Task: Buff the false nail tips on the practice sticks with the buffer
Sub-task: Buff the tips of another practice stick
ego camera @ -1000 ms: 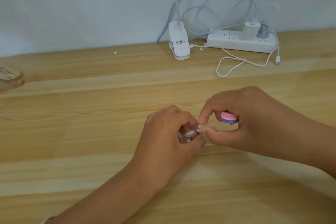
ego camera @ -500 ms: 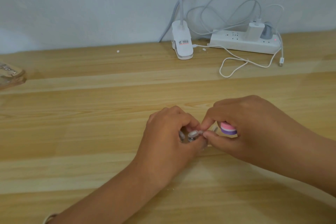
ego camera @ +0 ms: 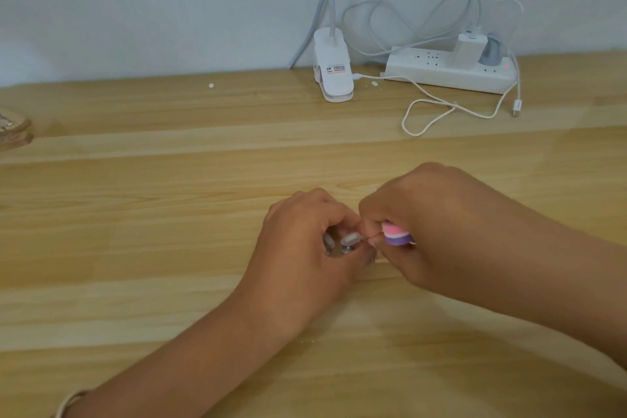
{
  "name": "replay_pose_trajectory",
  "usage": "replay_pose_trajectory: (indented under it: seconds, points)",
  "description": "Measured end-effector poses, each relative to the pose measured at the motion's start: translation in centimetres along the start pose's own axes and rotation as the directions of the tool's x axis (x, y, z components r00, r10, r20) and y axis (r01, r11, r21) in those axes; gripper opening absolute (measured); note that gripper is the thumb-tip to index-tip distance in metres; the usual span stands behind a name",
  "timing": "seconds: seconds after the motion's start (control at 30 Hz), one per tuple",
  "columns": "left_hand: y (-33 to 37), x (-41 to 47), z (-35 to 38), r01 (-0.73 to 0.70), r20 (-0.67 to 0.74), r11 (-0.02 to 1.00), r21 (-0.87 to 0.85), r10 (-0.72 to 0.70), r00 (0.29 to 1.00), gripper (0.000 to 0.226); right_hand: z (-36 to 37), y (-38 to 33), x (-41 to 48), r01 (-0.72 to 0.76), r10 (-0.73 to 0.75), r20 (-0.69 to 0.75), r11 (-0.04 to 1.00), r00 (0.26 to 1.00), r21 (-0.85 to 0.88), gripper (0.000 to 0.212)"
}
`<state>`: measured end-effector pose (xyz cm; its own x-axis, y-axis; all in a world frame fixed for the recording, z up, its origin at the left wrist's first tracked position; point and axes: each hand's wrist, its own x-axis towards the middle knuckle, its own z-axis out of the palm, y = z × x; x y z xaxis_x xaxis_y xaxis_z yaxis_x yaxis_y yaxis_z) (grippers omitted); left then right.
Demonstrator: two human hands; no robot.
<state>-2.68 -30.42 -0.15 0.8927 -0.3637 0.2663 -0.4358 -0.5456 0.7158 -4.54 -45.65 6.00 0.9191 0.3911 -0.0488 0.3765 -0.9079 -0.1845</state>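
My left hand (ego camera: 305,248) is curled around a small bunch of practice sticks (ego camera: 334,246) with clear false nail tips, low over the wooden table (ego camera: 135,214). One pale nail tip (ego camera: 351,239) points right toward my right hand (ego camera: 424,224). That hand holds a small buffer block (ego camera: 397,234), pink on top, white in the middle, purple below, with its end against the nail tip. Thumb and forefinger of the right hand pinch close to the tip. The stick shafts are mostly hidden inside my left fist.
A white clip lamp base (ego camera: 332,71) stands at the back by the wall. Right of it lies a white power strip (ego camera: 451,73) with plugs, and a loose white cable (ego camera: 441,108) loops onto the table. A brownish object (ego camera: 13,132) sits at the left edge.
Both hands have stayed together while the view shifted slightly. The buffer has moved a little lower and closer to the nail tip, with the right fingers closing in on it.
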Motion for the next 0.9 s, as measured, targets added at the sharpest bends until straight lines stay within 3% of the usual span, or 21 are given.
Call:
replay_pose_trajectory:
  seconds: [0.17, 0.27, 0.43, 0.63, 0.9]
  points:
    - [0.1, -0.1, 0.0, 0.002, 0.021, 1.000, 0.012, -0.002, 1.000, 0.036, 0.6, 0.5, 0.0, 0.041, -0.041, -0.039, 0.999, 0.998, -0.013, 0.009]
    - [0.2, -0.2, -0.1, 0.011, 0.037, 1.000, 0.006, -0.011, 0.999, 0.013, 0.7, 1.6, -0.4, 0.036, -0.030, -0.078, 0.996, 0.997, 0.076, 0.010]
    - [-0.2, -0.2, -0.1, -0.055, 0.043, 0.997, 0.055, 0.052, 0.998, 0.015, 0.2, 2.4, -1.4, 0.031, 0.032, -0.209, 0.955, 0.977, 0.294, 0.057]
    - [-0.6, -0.3, -0.2, -0.094, 0.064, 0.987, 0.127, 0.086, 0.994, 0.019, 1.5, 2.7, -1.4, -0.046, 0.078, -0.181, 0.983, 0.980, 0.176, 0.037]
    - [-0.8, -0.4, -0.3, -0.077, 0.078, 0.989, 0.125, 0.068, 0.995, 0.015, 1.7, 3.1, -1.8, -0.079, 0.143, -0.197, 0.950, 0.970, 0.303, 0.027]
